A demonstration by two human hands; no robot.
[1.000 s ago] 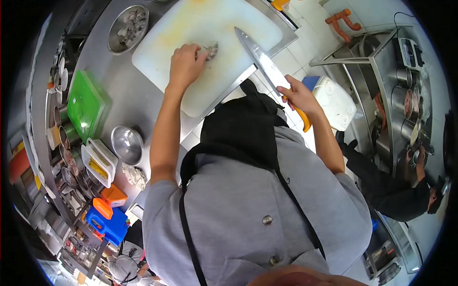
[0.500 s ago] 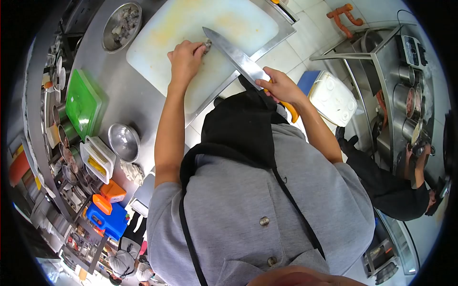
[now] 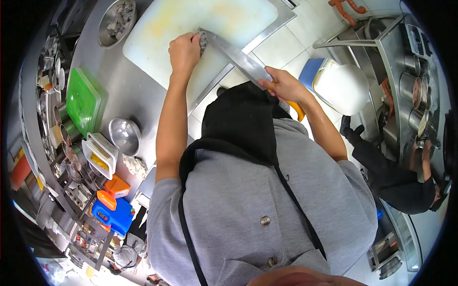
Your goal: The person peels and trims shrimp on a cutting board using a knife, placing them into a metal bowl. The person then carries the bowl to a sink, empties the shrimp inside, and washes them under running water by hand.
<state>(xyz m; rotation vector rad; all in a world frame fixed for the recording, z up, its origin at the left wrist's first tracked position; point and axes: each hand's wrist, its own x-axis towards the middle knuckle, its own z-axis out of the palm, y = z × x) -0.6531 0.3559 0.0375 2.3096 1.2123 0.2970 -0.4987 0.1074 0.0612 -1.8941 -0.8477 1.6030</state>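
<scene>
My left hand (image 3: pixel 185 53) is closed, its thumb and fingers pinching a small grey piece that looks like a raw shrimp (image 3: pixel 203 42) on the white cutting board (image 3: pixel 152 35). My right hand (image 3: pixel 287 86) grips the orange-yellow handle of a large chef's knife (image 3: pixel 242 63). Its long blade slants across the board's near edge, and the tip meets the far end of the shrimp. Whether the tip has cut in is too small to tell. A steel bowl (image 3: pixel 102 35) of similar grey pieces stands left of the board.
On the steel counter (image 3: pixel 126 90) at left are a green lidded box (image 3: pixel 82 102), a steel bowl (image 3: pixel 125 137) and a white basket (image 3: pixel 106 159). A blue-and-white cooler (image 3: pixel 310 71) stands right of me. A person in black (image 3: pixel 398 178) works beside the pot shelf at far right.
The knife tip has come from beside the shrimp to its far end. My left hand has moved slightly up in the view, still pinching. The whole view has shifted a little.
</scene>
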